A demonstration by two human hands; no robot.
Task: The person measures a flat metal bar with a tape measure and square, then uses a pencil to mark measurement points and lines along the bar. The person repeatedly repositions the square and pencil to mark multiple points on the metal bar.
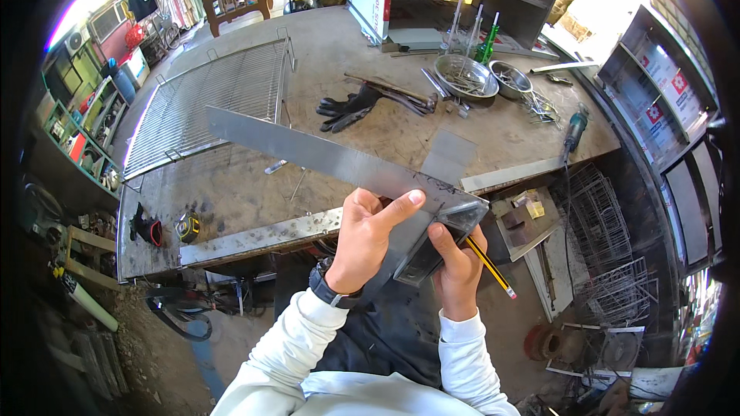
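Metal strip (320, 156) lies aslant above the near edge of the workbench (231, 192). From where I stand, the left hand (366, 233) grips it, wrist bent inward, thumb flat on top. The right hand (460, 268) closes round a dark angular piece (416, 262) beneath the strip's near end, a striped pencil (493, 271) also in its grasp. Beyond, a wide bowl (466, 95) and a smaller bowl (515, 95) hold thin metal bits.

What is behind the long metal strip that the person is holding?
Beyond the strip, the wire rack and table can be seen. Their portions directly behind it are covered; anything lying there cannot be seen.
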